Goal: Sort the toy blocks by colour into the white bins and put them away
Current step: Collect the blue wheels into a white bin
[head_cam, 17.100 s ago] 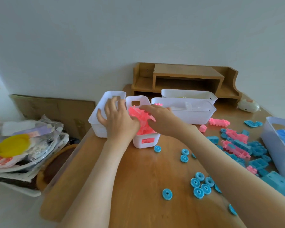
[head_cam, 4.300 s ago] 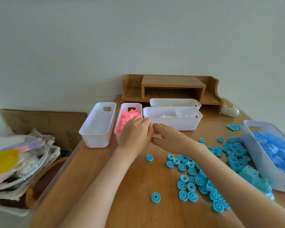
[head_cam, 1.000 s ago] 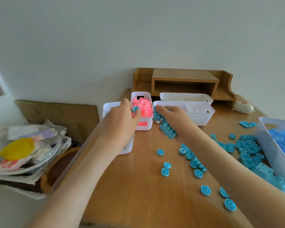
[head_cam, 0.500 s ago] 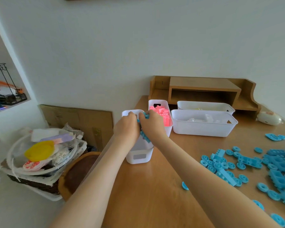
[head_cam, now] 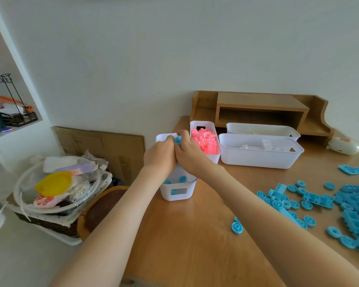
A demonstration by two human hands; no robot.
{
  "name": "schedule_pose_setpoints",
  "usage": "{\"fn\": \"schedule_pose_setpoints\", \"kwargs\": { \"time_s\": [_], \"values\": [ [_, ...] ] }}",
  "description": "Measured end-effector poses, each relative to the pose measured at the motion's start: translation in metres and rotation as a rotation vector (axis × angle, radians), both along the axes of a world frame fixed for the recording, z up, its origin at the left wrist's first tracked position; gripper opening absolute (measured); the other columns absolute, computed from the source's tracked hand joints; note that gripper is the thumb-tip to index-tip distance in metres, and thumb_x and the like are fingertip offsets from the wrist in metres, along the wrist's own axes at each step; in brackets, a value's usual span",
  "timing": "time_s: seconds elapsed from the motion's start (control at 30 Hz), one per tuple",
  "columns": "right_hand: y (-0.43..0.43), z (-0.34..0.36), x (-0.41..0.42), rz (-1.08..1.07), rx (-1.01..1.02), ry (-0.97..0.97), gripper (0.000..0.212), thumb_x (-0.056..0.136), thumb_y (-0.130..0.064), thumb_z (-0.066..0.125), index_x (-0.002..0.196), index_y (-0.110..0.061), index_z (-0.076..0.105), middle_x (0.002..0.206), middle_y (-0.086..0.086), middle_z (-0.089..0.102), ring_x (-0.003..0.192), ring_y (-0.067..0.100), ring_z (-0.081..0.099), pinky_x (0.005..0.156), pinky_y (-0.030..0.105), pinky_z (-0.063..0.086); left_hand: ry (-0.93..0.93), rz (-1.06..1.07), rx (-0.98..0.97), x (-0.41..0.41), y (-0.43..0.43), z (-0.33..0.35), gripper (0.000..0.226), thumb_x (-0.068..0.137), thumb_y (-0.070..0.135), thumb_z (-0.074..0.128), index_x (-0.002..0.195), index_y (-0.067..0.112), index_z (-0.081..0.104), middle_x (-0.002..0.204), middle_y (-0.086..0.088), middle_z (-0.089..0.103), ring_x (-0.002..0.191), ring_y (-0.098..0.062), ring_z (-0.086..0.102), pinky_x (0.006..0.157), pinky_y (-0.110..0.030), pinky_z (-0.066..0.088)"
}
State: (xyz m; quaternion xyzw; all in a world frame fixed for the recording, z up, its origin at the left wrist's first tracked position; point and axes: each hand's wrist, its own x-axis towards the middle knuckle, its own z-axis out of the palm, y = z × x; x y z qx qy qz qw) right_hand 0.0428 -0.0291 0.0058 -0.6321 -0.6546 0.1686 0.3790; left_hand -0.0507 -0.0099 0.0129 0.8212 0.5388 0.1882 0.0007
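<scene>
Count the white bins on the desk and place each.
4 bins: one under the hands, one beside it holding pink blocks, two long ones before the wooden shelf. Another may sit past the right edge.

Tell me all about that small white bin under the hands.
The small white bin is narrow, slightly see-through plastic with a slot handle in its near end. It stands upright near the left edge of the table, beside the pink-filled bin. Blue pieces show inside. The left hand and right hand, gripping a blue block, hover over its mouth; contact is unclear.
</scene>
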Motion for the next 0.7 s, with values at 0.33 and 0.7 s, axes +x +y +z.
{"fn": "schedule_pose_setpoints", "kwargs": {
  "time_s": [0.33, 0.7],
  "values": [
    [-0.008, 0.003, 0.016, 0.135, -0.113, -0.033, 0.038, 0.101, -0.026, 0.031, 0.139, -0.024, 0.031, 0.133, 0.006, 0.046, 0.107, 0.016, 0.050, 0.090, 0.030, 0.046, -0.125, 0.043, 0.010, 0.003, -0.003, 0.000, 0.030, 0.099, 0.023, 0.039, 0.126, 0.013, 0.045, 0.109, -0.010, 0.062, 0.083, -0.021, 0.055, 0.061, -0.026, 0.038],
    [-0.017, 0.005, 0.025, 0.231, -0.225, -0.335, 0.079, 0.089, 0.001, 0.051, 0.148, -0.024, 0.004, 0.136, 0.008, 0.038, 0.116, 0.028, 0.049, 0.085, 0.028, 0.050, -0.124, 0.036, 0.003, 0.000, 0.001, -0.005, 0.026, 0.098, 0.019, 0.040, 0.118, 0.015, 0.054, 0.103, -0.008, 0.064, 0.076, -0.017, 0.053, 0.047, -0.020, 0.032]
  ]
}}
